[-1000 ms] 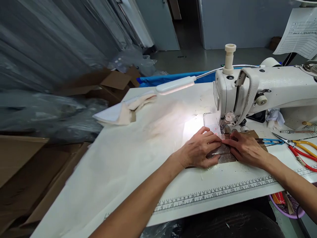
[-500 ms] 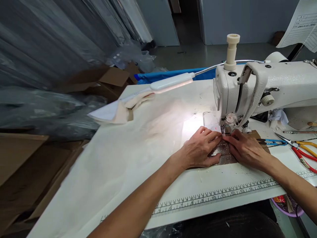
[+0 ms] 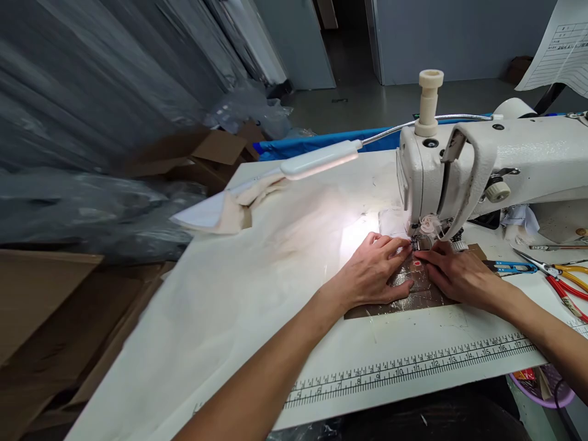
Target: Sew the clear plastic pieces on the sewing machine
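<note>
My left hand (image 3: 374,269) lies on the metal plate with fingers stretched toward the presser foot (image 3: 420,243) and the thumb apart. Close by on the right, my right hand (image 3: 462,272) has its fingers bent together, their tips at the front of the foot. Whatever the right fingertips hold is too small and hidden to make out. A small red spot (image 3: 417,263) shows between the hands, just below the right fingertips. The shiny brown plate (image 3: 381,308) extends under both hands. Above them stands the white sewing machine (image 3: 422,168), a pinkish rosette (image 3: 430,224) near its needle area.
Blue thread snips (image 3: 512,267), scissors and pliers with red and yellow handles (image 3: 567,285) lie to the right. A lamp (image 3: 321,160) reaches over the table. Folded cloth (image 3: 234,214) sits at the far left edge. A printed ruler (image 3: 413,367) runs along the front.
The red spot has come into sight between my hands. My fingertips stay close to the presser foot. The whole view has shifted slightly.
</note>
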Tool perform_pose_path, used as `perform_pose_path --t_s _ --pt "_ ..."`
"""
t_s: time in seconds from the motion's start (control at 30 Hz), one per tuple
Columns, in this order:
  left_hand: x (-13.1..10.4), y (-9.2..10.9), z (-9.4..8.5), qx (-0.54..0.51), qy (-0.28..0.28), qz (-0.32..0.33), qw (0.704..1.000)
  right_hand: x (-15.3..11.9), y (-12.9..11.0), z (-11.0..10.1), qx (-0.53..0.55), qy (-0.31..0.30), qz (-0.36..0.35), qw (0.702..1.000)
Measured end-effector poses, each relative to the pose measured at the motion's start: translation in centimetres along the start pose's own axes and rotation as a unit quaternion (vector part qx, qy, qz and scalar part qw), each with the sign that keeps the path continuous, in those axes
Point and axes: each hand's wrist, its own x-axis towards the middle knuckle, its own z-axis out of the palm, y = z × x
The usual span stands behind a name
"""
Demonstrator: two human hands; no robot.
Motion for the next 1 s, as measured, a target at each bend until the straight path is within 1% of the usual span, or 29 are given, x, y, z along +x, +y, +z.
perform_pose_path --t_s 0.07,0.17,0.27,0.37,0.5,0.57,0.73,0.87,1.0 --pt "0.0 -0.1 0.0 0.003 -0.007 -0.002 1.0 0.1 0.7 -0.4 0.056 0.019 0.021 0.998" --pt "0.1 -0.2 -0.1 0.004 -0.017 -0.004 1.0 0.5 1.7 -0.7 0.163 0.03 0.078 0.983" --pt "0.1 -0.2 0.0 0.012 -0.017 -0.011 1.0 0.9 2.2 -0.6 0.218 0.049 0.112 0.968" --pt "0.1 -0.2 0.0 0.021 -0.012 -0.014 1.0 0.9 2.1 -0.6 0.231 0.089 0.127 0.96" --pt "0.0 -0.2 0.1 0.022 -0.012 -0.013 1.0 0.6 1.8 -1.2 0.239 0.093 0.114 0.96" --pt "0.0 -0.3 0.2 0.02 -0.01 -0.012 1.0 0.5 1.7 -1.4 0.241 0.1 0.118 0.958" --pt "-0.2 -0.4 0.4 0.018 -0.002 -0.016 1.0 -0.1 1.5 -0.8 0.236 0.131 0.145 0.952" --pt "-0.1 -0.3 0.2 0.008 -0.011 -0.034 0.999 -0.3 1.8 -0.3 0.262 0.128 0.149 0.945" --pt "0.1 -0.1 0.0 -0.048 -0.029 -0.071 0.996 -0.3 2.1 -0.2 0.281 0.116 0.17 0.937"
